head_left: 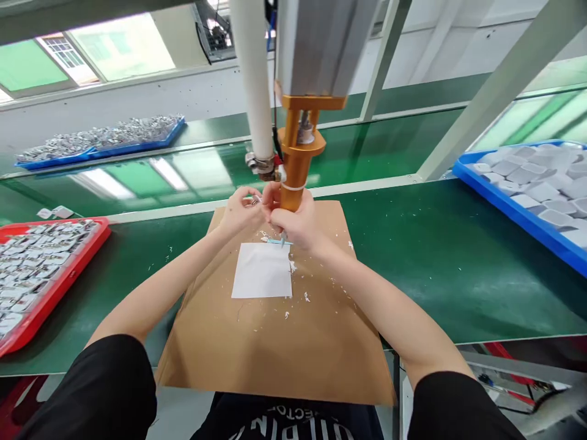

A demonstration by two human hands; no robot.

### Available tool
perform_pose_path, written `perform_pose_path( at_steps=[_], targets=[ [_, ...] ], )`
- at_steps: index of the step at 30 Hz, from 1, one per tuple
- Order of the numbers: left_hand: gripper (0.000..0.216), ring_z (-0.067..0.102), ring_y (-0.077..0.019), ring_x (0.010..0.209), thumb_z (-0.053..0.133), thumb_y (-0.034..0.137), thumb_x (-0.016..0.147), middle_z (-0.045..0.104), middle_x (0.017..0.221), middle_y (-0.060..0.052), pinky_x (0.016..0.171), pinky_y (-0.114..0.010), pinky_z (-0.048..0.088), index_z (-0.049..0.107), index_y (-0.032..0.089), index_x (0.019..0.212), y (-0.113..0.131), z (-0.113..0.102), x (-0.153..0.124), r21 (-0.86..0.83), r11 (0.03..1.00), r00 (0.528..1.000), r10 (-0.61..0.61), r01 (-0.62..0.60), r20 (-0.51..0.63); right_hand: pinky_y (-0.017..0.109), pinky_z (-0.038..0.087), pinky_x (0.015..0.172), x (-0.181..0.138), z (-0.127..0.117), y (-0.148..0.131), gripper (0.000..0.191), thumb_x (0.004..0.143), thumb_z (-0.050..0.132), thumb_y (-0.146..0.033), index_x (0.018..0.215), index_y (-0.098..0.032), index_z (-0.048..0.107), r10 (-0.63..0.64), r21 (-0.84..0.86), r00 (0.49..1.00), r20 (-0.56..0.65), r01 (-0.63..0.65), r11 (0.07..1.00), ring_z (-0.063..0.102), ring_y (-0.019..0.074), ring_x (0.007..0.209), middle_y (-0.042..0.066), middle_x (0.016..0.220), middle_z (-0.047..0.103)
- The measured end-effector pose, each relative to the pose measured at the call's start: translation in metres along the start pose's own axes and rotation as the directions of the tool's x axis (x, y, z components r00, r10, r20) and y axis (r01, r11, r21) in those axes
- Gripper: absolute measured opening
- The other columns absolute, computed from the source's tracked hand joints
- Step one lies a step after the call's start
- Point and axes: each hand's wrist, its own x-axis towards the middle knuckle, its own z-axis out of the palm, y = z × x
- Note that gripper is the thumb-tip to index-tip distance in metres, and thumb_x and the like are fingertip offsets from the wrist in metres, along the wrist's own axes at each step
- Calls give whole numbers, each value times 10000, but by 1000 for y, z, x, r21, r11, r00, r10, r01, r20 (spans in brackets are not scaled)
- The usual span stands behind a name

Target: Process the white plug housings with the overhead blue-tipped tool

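My left hand (pixel 241 211) is closed, pinching a small shiny metal part (pixel 255 200) just left of the dispenser. The fingers of my right hand (pixel 298 221) are wrapped around the lower end of an orange dispenser nozzle (pixel 296 174), which hangs straight down. Its thin grey tip (pixel 283 238) pokes out below the hand. Under both hands, a white square sheet (pixel 262 272) lies on a brown cardboard sheet (pixel 275 348). A light-blue strip (pixel 278 242) rests by the sheet's far edge, with white crumbs around it. Fingers partly hide the metal part.
On the green bench (pixel 413 263), a red tray (pixel 103 231) of small metal-and-white pieces stands left. A blue tray (pixel 518 217) of white pieces is at right. Behind, another blue tray (pixel 87 156) is heaped with metal parts. A white pipe (pixel 252 79) hangs beside the dispenser.
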Motion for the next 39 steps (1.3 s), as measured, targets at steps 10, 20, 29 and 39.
perform_pose_path(
  at_steps=[10,20,29,39],
  targets=[
    [59,602,-150,913,534,237,812,603,949,-49,713,-255,524,507,188,828,-14,3,-95,-156,982,986,128,-110,110,218,271,392,-5,11,-7,134,530,484,-104,632,-190,499,49,-22,996,-73,-50,998,370,60,424,-65,520,446],
    [247,627,-199,914,585,353,879,644,992,-59,754,-308,515,535,211,1075,-20,8,-102,299,876,925,364,-379,106,225,246,379,-15,26,-13,176,533,489,-72,655,-198,472,59,-24,997,-43,-60,998,349,57,390,-54,515,466],
    [277,620,-118,811,627,315,885,606,944,-24,686,-215,532,550,227,1136,-17,14,-111,114,878,878,474,-466,-64,246,301,364,-17,29,-14,197,550,528,-72,671,-220,481,-15,-110,999,-51,10,994,383,78,377,-37,525,490],
    [275,629,-130,791,608,404,893,620,914,-37,720,-239,563,577,219,1095,-12,13,-111,75,838,830,545,-540,-115,260,283,300,-17,31,-17,202,552,592,-71,615,-239,497,-25,-160,997,-78,12,987,391,99,379,-29,496,459]
  ],
)
